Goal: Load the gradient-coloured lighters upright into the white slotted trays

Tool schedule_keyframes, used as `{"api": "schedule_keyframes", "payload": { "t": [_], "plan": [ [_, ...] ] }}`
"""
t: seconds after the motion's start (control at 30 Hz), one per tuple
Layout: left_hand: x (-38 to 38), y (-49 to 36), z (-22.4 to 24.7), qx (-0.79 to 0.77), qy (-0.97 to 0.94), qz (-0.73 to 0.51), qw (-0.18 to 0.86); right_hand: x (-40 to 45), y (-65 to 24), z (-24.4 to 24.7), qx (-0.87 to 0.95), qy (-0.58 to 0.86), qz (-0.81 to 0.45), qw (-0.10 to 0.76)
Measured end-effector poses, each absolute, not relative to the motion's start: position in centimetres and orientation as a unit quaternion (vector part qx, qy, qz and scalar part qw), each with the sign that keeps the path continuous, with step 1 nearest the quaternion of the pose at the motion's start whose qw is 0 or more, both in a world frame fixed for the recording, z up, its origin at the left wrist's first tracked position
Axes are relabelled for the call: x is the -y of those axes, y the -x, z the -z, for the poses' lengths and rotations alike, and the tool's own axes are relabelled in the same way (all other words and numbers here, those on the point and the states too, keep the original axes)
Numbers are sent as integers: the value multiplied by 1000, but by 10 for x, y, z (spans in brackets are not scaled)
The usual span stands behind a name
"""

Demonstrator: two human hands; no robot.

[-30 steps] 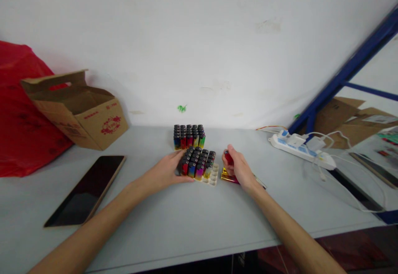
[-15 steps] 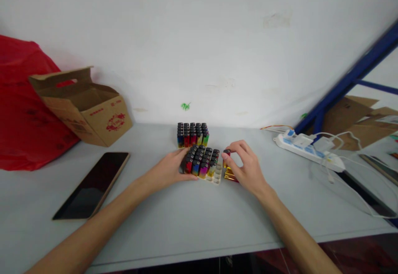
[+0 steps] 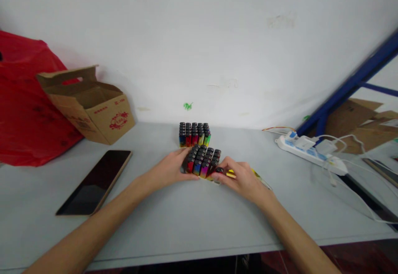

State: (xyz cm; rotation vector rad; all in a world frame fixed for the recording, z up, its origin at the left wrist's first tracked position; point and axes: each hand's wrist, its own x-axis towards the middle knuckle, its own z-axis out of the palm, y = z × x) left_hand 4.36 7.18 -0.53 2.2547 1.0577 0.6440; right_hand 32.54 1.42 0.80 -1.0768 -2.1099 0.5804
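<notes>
A tray of upright coloured lighters [image 3: 202,162] with black caps stands at the middle of the grey table [image 3: 186,220]. My left hand [image 3: 169,169] rests against the tray's left side and holds it. On the tray's right edge, my right hand [image 3: 241,177] pinches a lighter [image 3: 219,170] with thumb and fingers, low at the front right corner. The hand partly hides several loose yellow and red lighters [image 3: 231,174] lying flat under it. A second full block of lighters [image 3: 194,134] stands behind, nearer the wall.
A dark tablet [image 3: 95,182] lies flat at the left. Behind it sit an open cardboard box [image 3: 90,106] and a red plastic bag [image 3: 25,104]. A white power strip [image 3: 311,153] with plugs and cables lies at the right, beside a blue metal frame [image 3: 348,85].
My right hand has brought a lighter from the loose pile down to the tray's front right corner. My left hand has stayed on the tray. The camera has drifted slightly.
</notes>
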Motion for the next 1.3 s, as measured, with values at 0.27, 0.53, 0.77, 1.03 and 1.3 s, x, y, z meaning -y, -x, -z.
{"api": "schedule_keyframes", "payload": {
  "t": [0.27,0.53,0.77,1.03,1.3],
  "plan": [
    [-72,-43,5,-393,-844,-239,276,-21,-321,0,841,449,-150,262],
    [-76,-43,11,-407,-841,-248,257,-29,-381,-29,795,518,-131,286],
    [-80,-41,15,-404,-833,-261,272,-36,-424,-21,790,515,-263,203],
    [-78,-42,10,-407,-840,-237,270,-37,-416,-18,791,515,-260,204],
    [-79,-40,12,-408,-845,-225,262,-48,-388,-6,653,520,-340,433]
  ]
}}
